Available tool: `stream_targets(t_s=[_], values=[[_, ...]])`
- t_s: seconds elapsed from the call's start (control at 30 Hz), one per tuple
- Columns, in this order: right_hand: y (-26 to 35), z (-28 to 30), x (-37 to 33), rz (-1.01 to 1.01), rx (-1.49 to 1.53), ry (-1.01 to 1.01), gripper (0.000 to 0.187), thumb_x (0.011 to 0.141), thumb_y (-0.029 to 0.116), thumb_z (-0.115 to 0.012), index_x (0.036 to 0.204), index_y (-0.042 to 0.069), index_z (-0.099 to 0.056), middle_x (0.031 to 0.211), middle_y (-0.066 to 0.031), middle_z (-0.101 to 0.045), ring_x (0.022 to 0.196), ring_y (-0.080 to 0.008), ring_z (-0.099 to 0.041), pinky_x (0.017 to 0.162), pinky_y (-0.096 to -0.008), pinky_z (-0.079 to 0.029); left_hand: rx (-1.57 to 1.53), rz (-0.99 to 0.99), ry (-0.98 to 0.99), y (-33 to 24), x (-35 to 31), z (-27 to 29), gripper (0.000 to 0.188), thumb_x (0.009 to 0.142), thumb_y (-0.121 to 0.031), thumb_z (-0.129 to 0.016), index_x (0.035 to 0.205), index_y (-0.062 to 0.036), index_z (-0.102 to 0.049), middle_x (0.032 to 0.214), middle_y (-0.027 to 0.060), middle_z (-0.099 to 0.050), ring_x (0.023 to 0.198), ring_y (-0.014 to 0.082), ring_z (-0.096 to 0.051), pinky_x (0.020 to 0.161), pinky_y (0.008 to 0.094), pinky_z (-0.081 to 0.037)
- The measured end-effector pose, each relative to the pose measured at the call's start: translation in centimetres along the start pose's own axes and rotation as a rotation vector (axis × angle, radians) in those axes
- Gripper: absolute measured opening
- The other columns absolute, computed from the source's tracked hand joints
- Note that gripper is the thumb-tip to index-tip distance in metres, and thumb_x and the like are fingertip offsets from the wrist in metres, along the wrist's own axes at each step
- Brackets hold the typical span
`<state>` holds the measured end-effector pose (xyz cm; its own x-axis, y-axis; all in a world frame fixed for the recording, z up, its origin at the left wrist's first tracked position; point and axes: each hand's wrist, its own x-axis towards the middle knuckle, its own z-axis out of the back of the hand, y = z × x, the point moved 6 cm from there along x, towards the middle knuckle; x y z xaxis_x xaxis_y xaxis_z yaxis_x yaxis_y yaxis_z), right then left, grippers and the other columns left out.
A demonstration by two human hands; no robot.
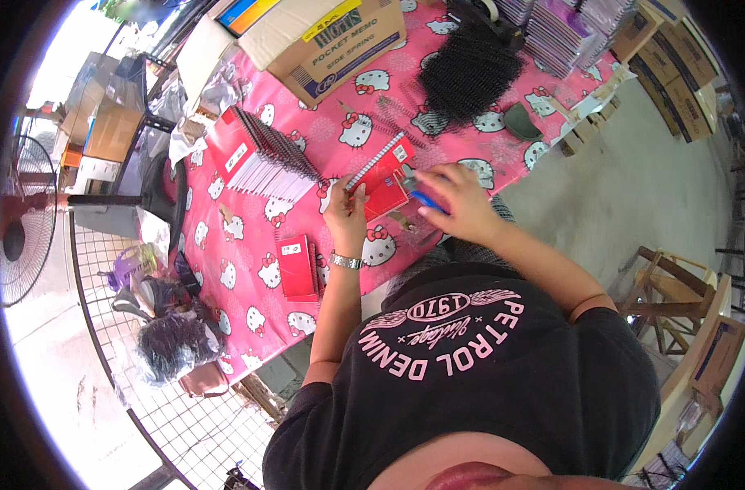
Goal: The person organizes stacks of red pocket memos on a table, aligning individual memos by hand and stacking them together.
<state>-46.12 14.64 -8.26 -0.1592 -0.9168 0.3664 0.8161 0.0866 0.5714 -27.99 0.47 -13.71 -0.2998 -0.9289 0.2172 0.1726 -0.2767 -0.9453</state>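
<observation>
A red memo notebook (386, 189) with a white spiral along its upper left edge lies on the pink tablecloth in front of me. My left hand (345, 214) pinches the notebook's left end near the spiral. In my right hand (462, 202) is a pair of blue-handled pliers (425, 201), its metal head over the notebook's right end. Whether the jaws touch the spiral is too small to tell. To the left stands a row of red notebooks (262, 162) with dark spirals along the top. Nearer me, a small stack of red notebooks (297, 269) lies beside my left forearm.
A cardboard box (340, 49) stands at the back. Right of it sits a heap of black spiral coils (470, 73), with purple notebook stacks (560, 37) beyond. A dark green piece (522, 122) lies near the pink tablecloth's (246, 278) right edge. A fan (25, 220) stands far left.
</observation>
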Motion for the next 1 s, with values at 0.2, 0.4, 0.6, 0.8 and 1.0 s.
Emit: stream_targets(t_s=[0.2, 0.4, 0.6, 0.8, 1.0], values=[[4.3, -2.9, 2.5, 0.075, 0.05, 0.062, 0.06, 0.077, 0.029, -0.072, 0.131, 0.01, -0.054, 0.123, -0.0094, -0.052, 0.112, -0.0305, -0.047, 0.096, -0.0441, -0.037, 0.16, 0.0, 0.061, -0.3, -0.3, 0.4, 0.013, 0.091, 0.001, -0.059, 0.103, 0.003, -0.063, 0.085, 0.0058, -0.068, 0.081, 0.0086, -0.064, 0.069, 0.0241, -0.052], [3.1, -5.3, 2.3, -0.257, 0.495, 0.399, 0.056, 0.085, 0.029, -0.069, 0.133, 0.007, -0.051, 0.111, -0.0135, -0.058, 0.105, -0.0308, -0.057, 0.09, -0.0424, -0.044, 0.223, -0.065, -0.025, 0.3, -0.7, 0.6, 0.022, 0.082, 0.0, -0.066, 0.104, -0.0018, -0.068, 0.086, 0.0125, -0.069, 0.069, 0.0137, -0.063, 0.063, 0.0266, -0.05], [0.6, -3.5, 0.5, -0.167, 0.641, 0.368, 0.053, 0.081, 0.029, -0.071, 0.127, 0.01, -0.055, 0.105, -0.0159, -0.062, 0.096, -0.0326, -0.062, 0.085, -0.0426, -0.049, 0.362, -0.263, -0.007, -5.5, -2.1, 5.4, 0.024, 0.078, 0.001, -0.066, 0.101, -0.0025, -0.066, 0.098, 0.0143, -0.068, 0.088, 0.0286, -0.066, 0.079, 0.0341, -0.052], [-9.5, -0.1, -0.5, -0.205, -0.173, 0.218, 0.049, 0.076, 0.024, -0.071, 0.121, 0.011, -0.058, 0.112, -0.0166, -0.059, 0.107, -0.036, -0.056, 0.091, -0.046, -0.046, 0.89, -0.18, 0.149, -8.4, -1.4, 13.4, 0.017, 0.069, 0.002, -0.059, 0.085, -0.0039, -0.062, 0.086, 0.0125, -0.063, 0.091, 0.0314, -0.056, 0.088, 0.0452, -0.039], [-8.6, -3.1, 9.8, -0.024, -0.154, 0.01, 0.037, 0.08, 0.026, -0.067, 0.112, 0.008, -0.061, 0.113, -0.0162, -0.059, 0.105, -0.036, -0.058, 0.087, -0.0465, -0.048, 1.026, 0.091, 0.139, 3.8, -3.9, 16.5, 0.065, 0.084, -0.02, -0.064, 0.141, -0.0085, -0.037, 0.143, 0.0208, -0.038, 0.13, 0.0396, -0.038, 0.107, 0.0484, -0.034]])
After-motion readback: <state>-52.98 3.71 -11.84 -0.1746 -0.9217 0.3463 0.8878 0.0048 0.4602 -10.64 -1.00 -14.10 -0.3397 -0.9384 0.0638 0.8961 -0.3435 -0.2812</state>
